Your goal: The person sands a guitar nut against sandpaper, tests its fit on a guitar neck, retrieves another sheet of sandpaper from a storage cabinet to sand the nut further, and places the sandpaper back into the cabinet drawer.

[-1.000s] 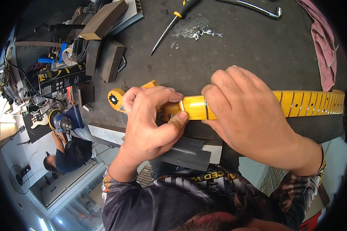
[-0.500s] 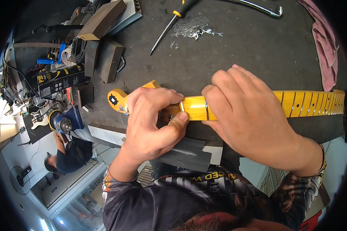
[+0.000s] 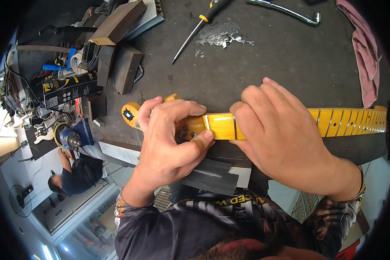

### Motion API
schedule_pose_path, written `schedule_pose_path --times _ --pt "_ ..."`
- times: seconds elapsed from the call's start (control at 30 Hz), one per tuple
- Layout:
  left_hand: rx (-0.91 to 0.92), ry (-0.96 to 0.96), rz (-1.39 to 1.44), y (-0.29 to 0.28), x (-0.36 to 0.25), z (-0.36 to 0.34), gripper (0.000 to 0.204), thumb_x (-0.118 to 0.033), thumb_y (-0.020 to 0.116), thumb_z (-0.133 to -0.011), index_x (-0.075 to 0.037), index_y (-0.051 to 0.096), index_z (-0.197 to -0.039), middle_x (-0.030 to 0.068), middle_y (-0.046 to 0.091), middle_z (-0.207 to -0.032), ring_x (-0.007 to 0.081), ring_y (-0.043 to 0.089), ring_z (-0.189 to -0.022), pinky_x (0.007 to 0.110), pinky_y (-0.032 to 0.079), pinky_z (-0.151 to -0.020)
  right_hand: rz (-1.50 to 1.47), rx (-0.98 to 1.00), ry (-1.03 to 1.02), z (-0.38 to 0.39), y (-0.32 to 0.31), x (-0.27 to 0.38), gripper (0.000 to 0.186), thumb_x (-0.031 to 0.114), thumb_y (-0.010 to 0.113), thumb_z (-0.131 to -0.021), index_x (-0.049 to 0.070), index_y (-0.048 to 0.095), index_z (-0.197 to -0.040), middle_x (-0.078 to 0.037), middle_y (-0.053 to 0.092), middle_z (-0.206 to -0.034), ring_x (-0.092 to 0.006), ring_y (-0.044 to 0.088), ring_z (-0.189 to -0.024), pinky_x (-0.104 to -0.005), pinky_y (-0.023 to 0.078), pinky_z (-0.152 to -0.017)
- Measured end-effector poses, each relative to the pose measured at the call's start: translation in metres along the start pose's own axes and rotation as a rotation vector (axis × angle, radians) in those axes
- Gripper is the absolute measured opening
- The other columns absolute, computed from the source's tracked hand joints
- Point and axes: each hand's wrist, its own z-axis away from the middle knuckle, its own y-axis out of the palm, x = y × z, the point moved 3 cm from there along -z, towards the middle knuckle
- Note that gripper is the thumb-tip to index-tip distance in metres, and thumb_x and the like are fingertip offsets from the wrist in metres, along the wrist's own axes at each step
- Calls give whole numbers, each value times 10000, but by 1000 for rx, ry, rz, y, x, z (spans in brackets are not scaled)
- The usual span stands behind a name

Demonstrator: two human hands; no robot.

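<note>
A yellow guitar neck (image 3: 344,121) with metal frets lies sideways along the bench's near edge, its headstock (image 3: 130,113) at the left. My left hand (image 3: 169,143) is curled round the headstock end, index finger and thumb at either end of the white nut (image 3: 207,122); metal tuner posts show between them. My right hand (image 3: 281,130) grips the neck just right of the first visible fret, fingers bent over it and thumb on the near side, partly hidden. Dark sanding sheets (image 3: 208,177) lie on a pale strip below my hands.
The dark bench (image 3: 290,47) holds a screwdriver (image 3: 190,40), a bent chrome wrench (image 3: 286,11) and a pink cloth (image 3: 362,52). Wooden blocks (image 3: 119,24), cables and a black box (image 3: 71,91) crowd the left, beside a blue machine (image 3: 80,134). Another person (image 3: 78,173) works beyond it.
The neck and both my hands sit slightly lower in the picture. My grip looks almost the same.
</note>
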Motion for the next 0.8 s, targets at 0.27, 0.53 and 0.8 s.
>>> schedule_pose_path --times 0.27,0.53,0.8 --pt "21 38 -11 0 0 -1 238 -122 956 -850 -187 740 -924 103 742 -1278 316 714 -1167 621 382 -1130 9 0 -5 0 0 1 615 211 925 -784 15 616 -1278 -158 591 -1190 -377 660 -1144 -583 541 -1186" --pt "-80 156 -65 8 2 -4 265 -84 952 -811 -143 713 -909 130 770 -1191 322 763 -1080 577 511 -1043 -5 8 31 -1 1 -1 598 241 929 -808 25 620 -1272 -153 601 -1204 -405 656 -1186 -561 522 -1198" --pt "-113 196 2 12 7 -6 268 -41 949 -785 -76 713 -904 180 767 -1175 354 778 -1053 597 645 -1002 -6 47 48 -2 0 -3 590 247 933 -821 27 626 -1274 -157 605 -1215 -418 649 -1220 -543 510 -1204"
